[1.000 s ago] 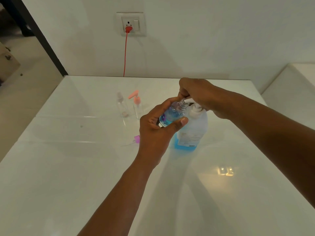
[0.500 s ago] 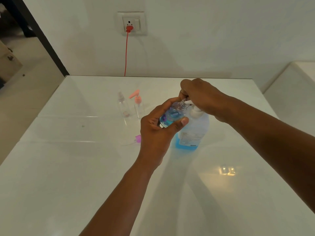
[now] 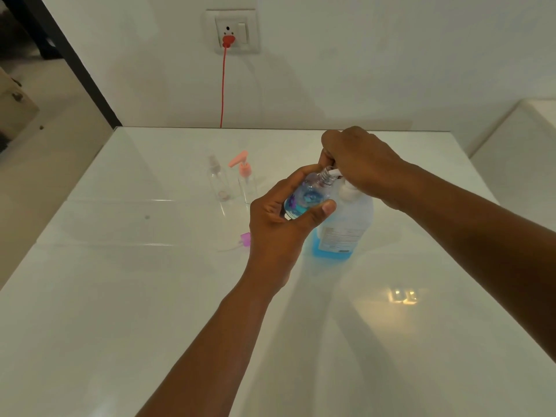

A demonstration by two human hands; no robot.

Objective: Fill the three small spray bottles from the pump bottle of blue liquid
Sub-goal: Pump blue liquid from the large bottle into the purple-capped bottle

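My left hand (image 3: 279,224) grips a small clear bottle (image 3: 307,197) partly full of blue liquid, tilted with its open neck against the pump's white spout. My right hand (image 3: 361,164) covers and presses the pump head of the large pump bottle (image 3: 343,227), which stands on the table with blue liquid low in it. Two more small clear bottles stand at the back left: one with a clear spray top (image 3: 217,179), one with a pink pump top (image 3: 245,179). A loose pink cap with a dip tube (image 3: 244,239) lies on the table beside my left hand.
The glossy white table (image 3: 150,296) ends at a white wall. A wall socket (image 3: 233,31) holds a red plug with a red cable (image 3: 222,91) hanging down behind the table. Floor lies off the left edge; a white ledge (image 3: 535,121) is at the right.
Both hands and the bottles stay almost still; my right hand keeps pressing the pump head against the small bottle's neck.
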